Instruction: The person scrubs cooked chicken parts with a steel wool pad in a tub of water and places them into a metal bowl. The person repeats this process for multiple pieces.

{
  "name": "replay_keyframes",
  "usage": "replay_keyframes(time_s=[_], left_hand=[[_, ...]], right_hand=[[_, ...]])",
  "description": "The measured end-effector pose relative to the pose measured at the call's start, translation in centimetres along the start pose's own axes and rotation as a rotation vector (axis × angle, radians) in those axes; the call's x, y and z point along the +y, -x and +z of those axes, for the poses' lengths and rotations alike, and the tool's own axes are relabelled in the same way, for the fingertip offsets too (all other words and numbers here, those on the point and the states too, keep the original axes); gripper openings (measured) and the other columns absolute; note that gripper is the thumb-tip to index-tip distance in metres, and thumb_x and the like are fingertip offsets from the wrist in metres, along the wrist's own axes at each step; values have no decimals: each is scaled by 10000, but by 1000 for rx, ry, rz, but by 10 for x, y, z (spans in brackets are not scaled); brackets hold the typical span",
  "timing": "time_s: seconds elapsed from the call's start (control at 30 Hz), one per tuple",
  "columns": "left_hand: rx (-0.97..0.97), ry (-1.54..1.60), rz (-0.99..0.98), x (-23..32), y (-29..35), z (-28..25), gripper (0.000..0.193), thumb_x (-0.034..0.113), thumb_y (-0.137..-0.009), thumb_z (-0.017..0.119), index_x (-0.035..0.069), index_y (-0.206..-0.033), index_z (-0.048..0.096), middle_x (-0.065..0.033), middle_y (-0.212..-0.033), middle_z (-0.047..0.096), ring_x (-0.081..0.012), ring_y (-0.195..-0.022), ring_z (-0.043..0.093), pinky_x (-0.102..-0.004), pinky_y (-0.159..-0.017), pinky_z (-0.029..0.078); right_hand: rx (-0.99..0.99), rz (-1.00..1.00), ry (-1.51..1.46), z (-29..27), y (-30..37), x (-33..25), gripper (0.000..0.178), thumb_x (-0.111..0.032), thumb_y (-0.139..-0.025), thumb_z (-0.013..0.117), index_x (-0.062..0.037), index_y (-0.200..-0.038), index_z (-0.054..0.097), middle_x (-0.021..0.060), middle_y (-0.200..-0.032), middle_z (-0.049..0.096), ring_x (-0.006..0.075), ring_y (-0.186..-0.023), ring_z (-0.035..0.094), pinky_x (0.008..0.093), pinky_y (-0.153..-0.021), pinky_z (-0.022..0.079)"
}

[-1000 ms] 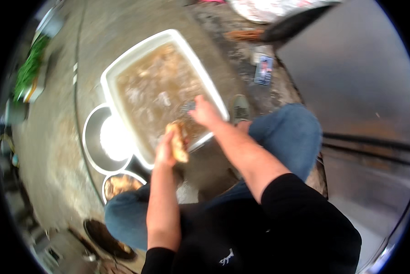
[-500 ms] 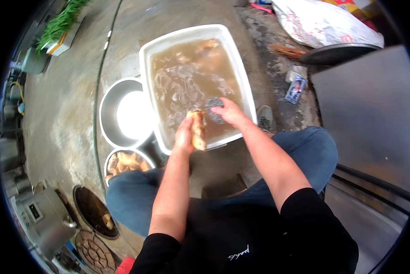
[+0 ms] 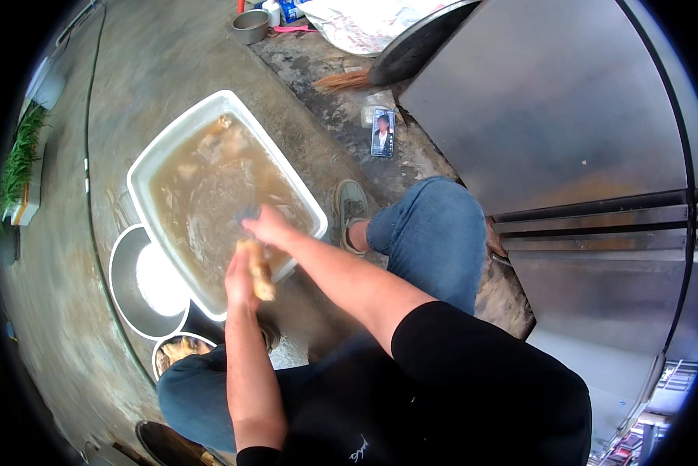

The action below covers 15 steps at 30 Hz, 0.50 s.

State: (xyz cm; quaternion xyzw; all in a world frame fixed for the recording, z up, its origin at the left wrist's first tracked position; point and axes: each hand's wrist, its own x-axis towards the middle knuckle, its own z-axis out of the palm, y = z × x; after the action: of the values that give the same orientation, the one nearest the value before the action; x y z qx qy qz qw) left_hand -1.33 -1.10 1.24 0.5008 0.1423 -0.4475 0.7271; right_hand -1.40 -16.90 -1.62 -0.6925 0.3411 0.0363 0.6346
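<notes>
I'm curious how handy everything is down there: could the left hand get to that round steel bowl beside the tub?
Probably yes. The bowl sits on the floor just left of the left hand, with nothing between them. But that hand is holding a yellowish piece over the tub, so its fingers are busy.

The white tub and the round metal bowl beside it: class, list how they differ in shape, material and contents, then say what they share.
The white tub is rectangular and looks plastic; the round metal bowl is circular and shiny. The tub holds murky brown water with pieces in it; the bowl shows no contents, only a bright glare. The tub is the larger. The left hand and right hand work over the tub, not the bowl. Both sit on the concrete floor, touching.
</notes>
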Motion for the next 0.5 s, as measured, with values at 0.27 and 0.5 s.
replay_keyframes(time_s=[0.27,0.5], left_hand=[[141,60,-92,2,-2,1,342,340,-996,472,48,-1146,567,-70,-911,631,-188,-725,609,-311,-582,507],[83,-14,-121,6,-3,1,360,360,-995,468,63,-1179,556,-56,-827,616,-168,-637,590,-310,-524,496]], right_hand=[[-217,-153,164,-5,31,-2,678,-223,-770,760,50,-1308,451,246,-1218,582,336,-1146,561,401,-985,434],[23,-10,245,-13,-5,-8,540,-264,-824,708,34,-1226,504,256,-1164,606,379,-1113,580,419,-953,454]])
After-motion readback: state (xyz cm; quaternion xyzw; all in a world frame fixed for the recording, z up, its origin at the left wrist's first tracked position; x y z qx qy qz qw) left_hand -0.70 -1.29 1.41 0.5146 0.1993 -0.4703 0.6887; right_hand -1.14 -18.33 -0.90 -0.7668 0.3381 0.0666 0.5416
